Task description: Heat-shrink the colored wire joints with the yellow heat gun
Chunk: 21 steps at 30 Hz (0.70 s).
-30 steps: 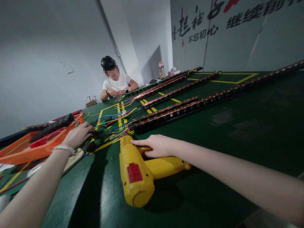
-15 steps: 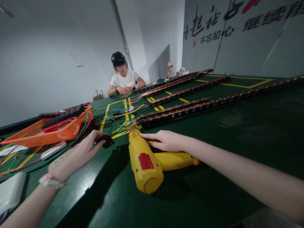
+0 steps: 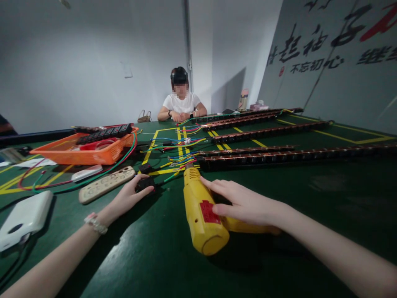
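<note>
A yellow heat gun with a red label lies on the green table, its nozzle pointing away toward coloured wires. My right hand rests against its side, fingers stretched out, thumb over the label and forefinger near the vented front. The handle lies partly under this hand. Farther left, my left hand is closed around a small black block on the table. Green and yellow wire runs from near that block toward the nozzle. A second small black piece sits just beyond it.
Long black strips with copper-coloured rails stretch to the right. On the left are an orange basket of black strips, a beige power strip and a white device. Across the table sits a person in white.
The view has swung left. My right thumb has come onto the heat gun's red label, and the hand has shifted back along the body. My left hand stays at the black block.
</note>
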{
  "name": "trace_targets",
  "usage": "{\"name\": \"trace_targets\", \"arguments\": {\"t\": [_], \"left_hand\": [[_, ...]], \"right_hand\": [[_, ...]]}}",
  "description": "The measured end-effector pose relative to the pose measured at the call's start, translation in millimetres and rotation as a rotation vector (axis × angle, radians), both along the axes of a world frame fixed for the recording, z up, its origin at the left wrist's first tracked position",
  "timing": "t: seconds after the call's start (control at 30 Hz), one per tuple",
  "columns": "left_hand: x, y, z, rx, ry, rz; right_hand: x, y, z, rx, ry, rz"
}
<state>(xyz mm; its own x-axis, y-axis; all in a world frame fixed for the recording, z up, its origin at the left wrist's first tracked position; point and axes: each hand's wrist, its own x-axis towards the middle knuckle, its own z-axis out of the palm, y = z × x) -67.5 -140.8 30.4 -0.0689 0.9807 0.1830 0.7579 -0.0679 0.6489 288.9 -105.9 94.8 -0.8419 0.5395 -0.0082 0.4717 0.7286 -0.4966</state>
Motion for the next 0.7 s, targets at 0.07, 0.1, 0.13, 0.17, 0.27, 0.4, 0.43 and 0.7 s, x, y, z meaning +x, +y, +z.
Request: {"name": "trace_targets", "arguments": {"t": [0.07, 0.1, 0.13, 0.17, 0.27, 0.4, 0.43, 0.7], "left_hand": [[0.6, -0.4, 1.6, 0.000, -0.041, -0.009], [0.7, -0.6, 2.3, -0.003, -0.066, -0.010], [0.9, -0.8, 2.9, -0.008, -0.097, -0.013], [1.0, -0.8, 3.2, -0.016, -0.132, -0.017], [1.5, 0.5, 2.9, -0.030, -0.243, -0.026], [0.8, 4.6, 0.4, 0.014, -0.288, 0.023], [0.2, 5.6, -0.4, 0.022, -0.278, 0.028], [-7.2, 11.7, -9.3, 0.074, -0.233, -0.018]], "right_hand": [[1.5, -9.3, 3.6, -0.059, -0.002, 0.031], [1.4, -13.2, 4.4, -0.079, -0.012, 0.038], [0.6, -16.5, 4.6, -0.087, -0.026, 0.037], [-0.9, -19.2, 4.3, -0.085, -0.046, 0.033], [-7.0, -24.2, 1.6, -0.049, -0.077, 0.037], [-13.7, -26.6, -1.4, -0.008, -0.068, 0.074], [-15.2, -27.1, -1.5, -0.004, -0.074, 0.084], [-36.2, -30.2, 3.8, 0.038, -0.052, 0.205]]}}
